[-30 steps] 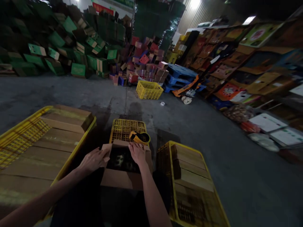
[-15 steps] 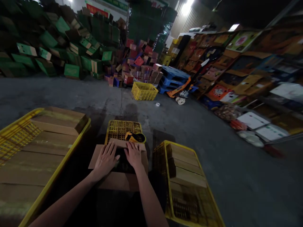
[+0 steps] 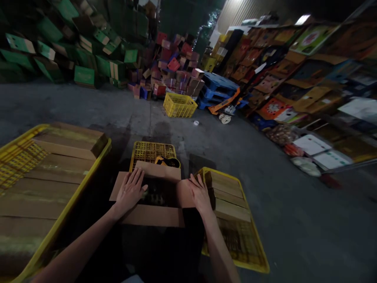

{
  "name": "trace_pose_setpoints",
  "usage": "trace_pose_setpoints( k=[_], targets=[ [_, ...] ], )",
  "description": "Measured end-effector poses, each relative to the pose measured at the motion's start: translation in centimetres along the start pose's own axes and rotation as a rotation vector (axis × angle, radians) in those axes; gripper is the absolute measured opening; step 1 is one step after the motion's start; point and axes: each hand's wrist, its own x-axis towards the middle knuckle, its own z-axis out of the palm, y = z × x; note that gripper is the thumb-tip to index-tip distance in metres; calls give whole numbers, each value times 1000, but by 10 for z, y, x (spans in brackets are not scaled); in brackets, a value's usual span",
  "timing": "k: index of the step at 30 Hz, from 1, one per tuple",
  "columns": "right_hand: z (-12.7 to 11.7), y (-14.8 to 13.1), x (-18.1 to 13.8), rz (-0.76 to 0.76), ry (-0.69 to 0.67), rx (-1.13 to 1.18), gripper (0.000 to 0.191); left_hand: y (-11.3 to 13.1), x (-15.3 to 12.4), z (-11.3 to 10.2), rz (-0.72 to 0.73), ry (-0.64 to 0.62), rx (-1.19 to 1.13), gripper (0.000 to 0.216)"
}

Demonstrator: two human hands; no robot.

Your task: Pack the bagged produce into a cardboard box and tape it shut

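**Left hand (image 3: 131, 192) and right hand (image 3: 201, 194) on side flaps of open brown carton (image 3: 151, 215)**

Biggest first: grey floor (image 3: 282, 212) runs through the middle. Back left, a heap of green cartons (image 3: 85, 74), tumbled; any print is too dark to read. Right side, stacked mixed cartons (image 3: 279, 74): a green one (image 3: 312, 38) has a round reddish print, an orange-red one (image 3: 273, 108) a white round design, and a white one (image 3: 334, 157) green marks, all too small to read. Reddish and purple cartons (image 3: 173, 65) piled at centre back, lettering unclear.

Left yellow crate (image 3: 25, 161) has flat brown cartons (image 3: 55, 169) in a row, plus one on top at its far end. Right yellow crate (image 3: 247, 241) has more brown cartons (image 3: 231, 208) in its far part. Blue pallets (image 3: 219, 84) stacked behind, orange pallet jack (image 3: 225, 103) next to them, another yellow crate (image 3: 180, 106) nearby.

Open carton sits between the two near crates, right before the person, flaps spread outward; contents dark, can't identify. Low yellow crate (image 3: 144, 151) just beyond it, apparent tape dispenser (image 3: 161, 160) on top.

Left hand: flat, fingers spread on left flap, clutching nothing. Right hand: fingers extended on right flap; can't tell if it pinches.

Smallest: white roll (image 3: 196, 123) on floor.
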Motion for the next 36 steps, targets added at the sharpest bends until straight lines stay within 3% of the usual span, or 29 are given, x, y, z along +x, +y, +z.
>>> trace_pose_setpoints(
  k=[6, 11, 13, 15, 17, 21, 23, 26, 28, 31, 36],
  targets=[
    [36, 0, -20, 164, -11, -95, 66, -2, -2, 1, 9, -5, 7, 65],
    [14, -45, 1, 6, 33, -99, 45, 3, -3, -2, -1, -11, 15, 64],
    [10, -75, 11, -51, -59, 4, 44, 5, -3, -6, 14, -30, 11, 67],
    [17, -104, 19, -61, -235, 96, 46, 7, -3, -12, 43, -80, -14, 68],
    [29, -125, 25, -6, -395, 156, 61, 8, -2, -17, 73, -152, -46, 61],
    [44, -127, 33, 25, -521, 205, 96, 8, 2, -20, 74, -231, -50, 43],
    [39, -114, 35, 23, -529, 215, 88, 8, 3, -18, 65, -212, -52, 40],
    [21, -94, 29, 77, -479, 165, 52, 6, 2, -14, 60, -166, -103, 40],
    [10, -88, 22, 148, -414, 104, 38, 4, 2, -12, 52, -150, -147, 44],
    [0, -91, 11, 204, -329, -23, 30, 1, 3, -10, 36, -148, -195, 46],
    [2, -106, 12, 146, -393, -138, 23, 0, 6, -9, 1, -132, -242, 41]
  ],
)
